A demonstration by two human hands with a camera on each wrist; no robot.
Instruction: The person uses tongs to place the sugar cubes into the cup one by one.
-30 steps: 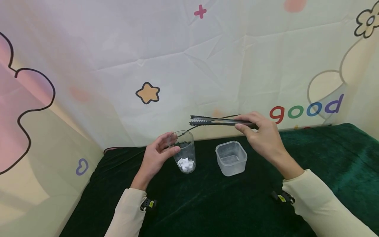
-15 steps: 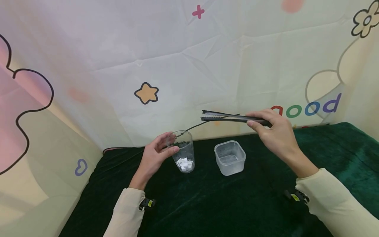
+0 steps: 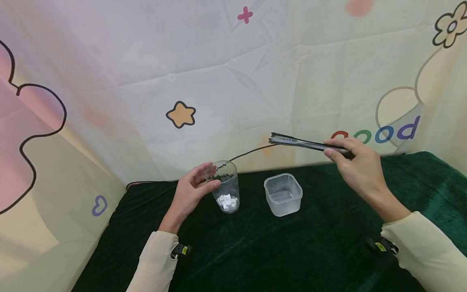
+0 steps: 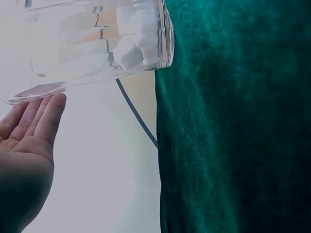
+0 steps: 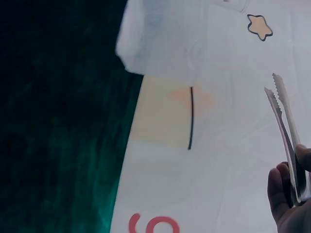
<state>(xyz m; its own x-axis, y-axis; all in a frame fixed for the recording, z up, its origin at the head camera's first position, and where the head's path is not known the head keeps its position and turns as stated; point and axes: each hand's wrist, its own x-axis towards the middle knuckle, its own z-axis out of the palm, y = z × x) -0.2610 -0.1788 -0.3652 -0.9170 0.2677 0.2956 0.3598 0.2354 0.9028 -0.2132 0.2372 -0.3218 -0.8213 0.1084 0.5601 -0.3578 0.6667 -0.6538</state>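
A clear drinking glass stands upright on the dark green cloth, with several white cubes at its bottom. My left hand holds it near the rim, thumb in front and fingers behind. In the left wrist view the glass appears sideways, its cubes at the base. My right hand pinches dark metal tongs near their closed end, up above the cloth. The toothed tips point left, slightly apart, with nothing between them. In the right wrist view the tongs show as a narrow V.
A clear square plastic container stands on the green cloth to the right of the glass. Behind the cloth rises a pale printed backdrop with a star and coloured letters.
My right hand has moved right with the tongs, away from above the glass, and the tongs' arms have drawn closer together. The left hand and the glass stay in place.
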